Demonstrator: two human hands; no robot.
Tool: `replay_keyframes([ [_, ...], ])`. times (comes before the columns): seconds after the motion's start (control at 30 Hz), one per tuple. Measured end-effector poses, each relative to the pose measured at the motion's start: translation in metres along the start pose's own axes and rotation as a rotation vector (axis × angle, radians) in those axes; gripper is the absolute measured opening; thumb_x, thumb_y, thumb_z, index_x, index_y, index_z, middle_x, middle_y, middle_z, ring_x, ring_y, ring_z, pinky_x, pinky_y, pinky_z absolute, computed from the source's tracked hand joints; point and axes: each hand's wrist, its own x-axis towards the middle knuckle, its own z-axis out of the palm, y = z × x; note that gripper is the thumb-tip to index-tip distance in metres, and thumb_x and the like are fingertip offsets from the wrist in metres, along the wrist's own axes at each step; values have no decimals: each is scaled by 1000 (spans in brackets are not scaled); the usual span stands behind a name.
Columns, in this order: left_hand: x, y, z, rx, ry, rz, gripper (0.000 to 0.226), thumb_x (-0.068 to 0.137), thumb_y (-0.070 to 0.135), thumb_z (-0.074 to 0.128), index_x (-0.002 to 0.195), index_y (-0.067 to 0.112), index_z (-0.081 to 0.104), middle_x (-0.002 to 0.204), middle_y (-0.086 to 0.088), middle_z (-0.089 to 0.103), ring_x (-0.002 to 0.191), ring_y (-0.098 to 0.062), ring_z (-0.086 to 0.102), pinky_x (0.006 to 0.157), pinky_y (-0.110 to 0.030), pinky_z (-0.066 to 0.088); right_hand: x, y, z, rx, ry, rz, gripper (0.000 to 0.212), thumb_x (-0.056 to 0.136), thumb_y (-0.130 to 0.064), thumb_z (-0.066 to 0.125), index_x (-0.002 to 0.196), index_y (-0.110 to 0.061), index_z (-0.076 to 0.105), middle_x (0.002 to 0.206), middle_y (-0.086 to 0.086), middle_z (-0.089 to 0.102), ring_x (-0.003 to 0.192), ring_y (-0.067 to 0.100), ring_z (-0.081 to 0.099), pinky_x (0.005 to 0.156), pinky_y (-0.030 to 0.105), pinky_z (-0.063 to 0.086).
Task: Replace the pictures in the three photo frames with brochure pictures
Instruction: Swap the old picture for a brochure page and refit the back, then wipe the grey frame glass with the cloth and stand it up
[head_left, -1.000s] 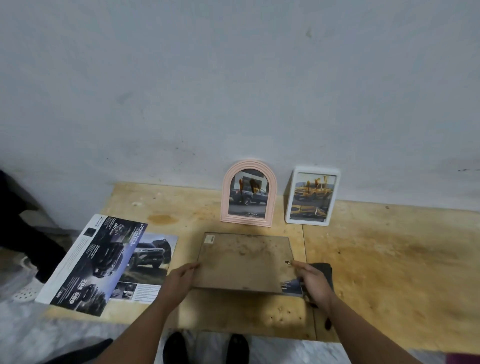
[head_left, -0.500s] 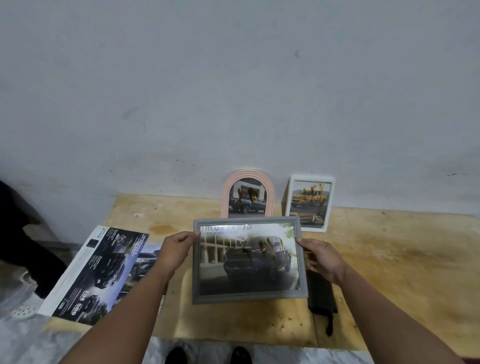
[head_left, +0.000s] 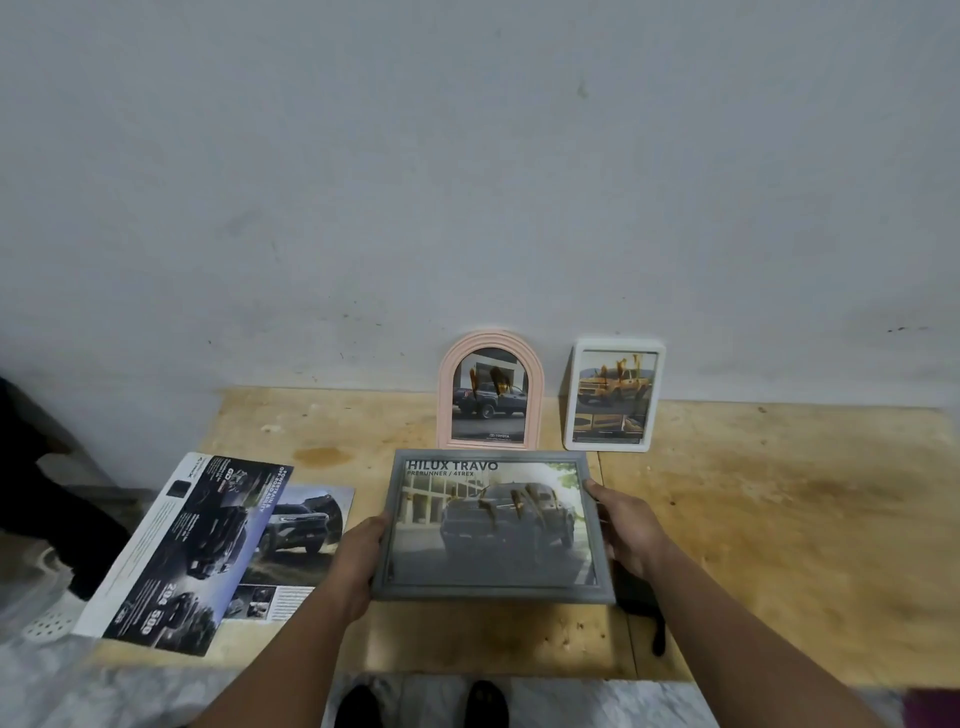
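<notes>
A grey rectangular photo frame (head_left: 491, 525) faces me, showing a brochure picture of a dark pickup with the words HILUX TRAVO. My left hand (head_left: 358, 558) grips its left edge and my right hand (head_left: 626, 530) grips its right edge, holding it tilted up over the wooden table (head_left: 779, 545). Behind it a pink arched frame (head_left: 490, 391) and a white rectangular frame (head_left: 613, 396) stand upright against the wall, each with a truck picture inside. Car brochures (head_left: 202, 545) lie on the table's left part.
A dark flat object (head_left: 639, 597) with a strap lies on the table under my right hand, partly hidden by the frame. The grey wall (head_left: 467, 182) rises right behind the table. A person's dark-clothed leg (head_left: 47, 499) shows at the far left. My feet (head_left: 421, 704) show below the table's front edge.
The grey frame lay face down on the table one second ago; it has been lifted and turned picture side up, and now sits slightly lower and closer between both hands.
</notes>
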Motion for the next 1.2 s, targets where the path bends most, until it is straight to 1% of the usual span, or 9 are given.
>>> replay_keyframes([
  [0.1, 11, -11, -7, 65, 40, 2, 39, 107, 27, 42, 106, 6, 75, 102, -22, 77, 98, -42, 72, 90, -57, 58, 0, 7, -9, -101, 114, -4, 31, 97, -35, 68, 100, -4, 71, 84, 12, 73, 67, 26, 65, 54, 31, 50],
  [0.3, 30, -35, -13, 69, 102, -66, 31, 107, 21, 46, 106, 1, 70, 107, -28, 71, 102, -45, 69, 86, -52, 57, 7, 25, -39, -514, 464, -58, 22, 98, -34, 64, 102, -15, 73, 106, 8, 73, 97, 28, 64, 94, 49, 55],
  [0.47, 34, -41, -16, 117, 163, -91, 28, 104, 19, 51, 109, -2, 69, 118, -28, 67, 108, -41, 64, 89, -45, 51, 5, 35, -59, -712, 374, 62, 42, 100, -31, 63, 134, -8, 56, 115, 11, 63, 104, 32, 62, 85, 43, 55],
  [0.6, 31, -39, -15, 421, 176, -4, 50, 102, 24, 61, 146, 0, 53, 152, -22, 51, 139, -38, 48, 117, -45, 38, 16, 57, -70, -832, 348, 152, 55, 93, -36, 69, 135, -5, 52, 116, 14, 64, 102, 33, 62, 89, 46, 55],
  [0.87, 15, -35, -19, 546, 91, -8, 53, 99, 22, 68, 147, 5, 52, 140, -20, 62, 121, -34, 62, 105, -40, 50, 17, 78, -69, -764, 422, 198, 70, 84, -25, 80, 137, -4, 40, 115, 17, 63, 99, 34, 63, 86, 49, 55],
  [0.97, 7, -38, -25, 556, 53, -30, 56, 98, 22, 67, 150, 11, 49, 136, -18, 64, 111, -30, 66, 99, -39, 53, 11, 79, -64, -625, 441, 176, 52, 82, -14, 82, 124, 1, 55, 104, 17, 67, 92, 34, 66, 82, 49, 57],
  [1.07, 7, -48, -32, 586, 35, -44, 58, 97, 24, 66, 151, 14, 47, 139, -18, 63, 115, -33, 66, 103, -42, 52, 4, 71, -59, -227, 399, 215, 33, 82, 0, 79, 110, 7, 62, 103, 23, 69, 96, 43, 67, 85, 50, 57],
  [1.13, 7, -56, -37, 598, 25, -48, 60, 98, 26, 66, 153, 15, 45, 143, -18, 60, 120, -34, 64, 107, -44, 51, -1, 62, -56, -58, 349, 228, 27, 88, -2, 74, 109, 9, 63, 101, 26, 69, 91, 43, 68, 76, 47, 54],
  [1.2, 3, -59, -38, 627, 14, -29, 61, 98, 29, 67, 154, 15, 44, 146, -18, 58, 123, -32, 63, 107, -41, 50, -6, 51, -50, 32, 295, 225, 20, 95, -8, 65, 106, 8, 61, 84, 23, 64, 64, 34, 64, 54, 37, 50],
])
